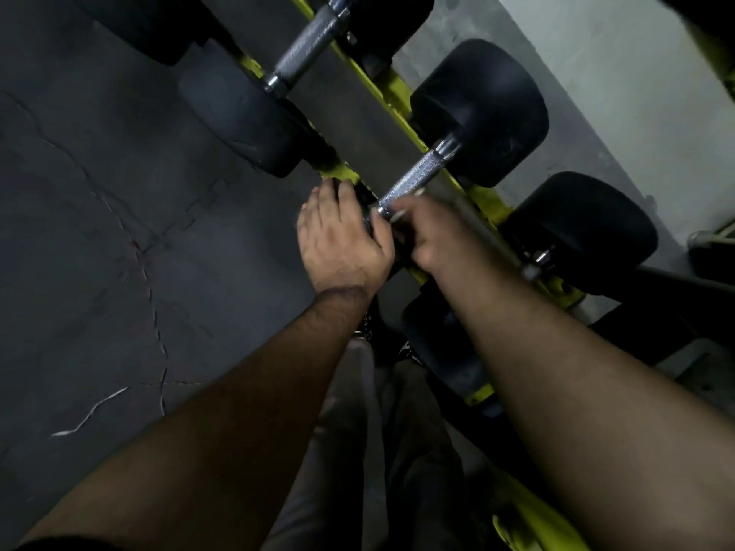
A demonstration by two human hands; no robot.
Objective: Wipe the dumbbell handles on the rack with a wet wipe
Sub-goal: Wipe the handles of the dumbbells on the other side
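A dumbbell with a knurled steel handle point(413, 177) and black heads point(481, 113) lies across the yellow rack point(384, 91). My left hand point(342, 240) lies over its near black head with the fingers curled round it, hiding most of that head. At the near end of the handle, my right hand point(429, 236) grips the bar. Small white bits of the wet wipe point(397, 215) stick out between its fingers; the rest of the wipe is hidden in the hand.
Another dumbbell with a steel handle point(306, 49) sits further up the rack, and a third black head point(580, 228) is at the right. Dark cracked rubber floor point(119, 192) lies left, a grey wall point(604, 73) behind the rack. My legs point(358, 431) stand below.
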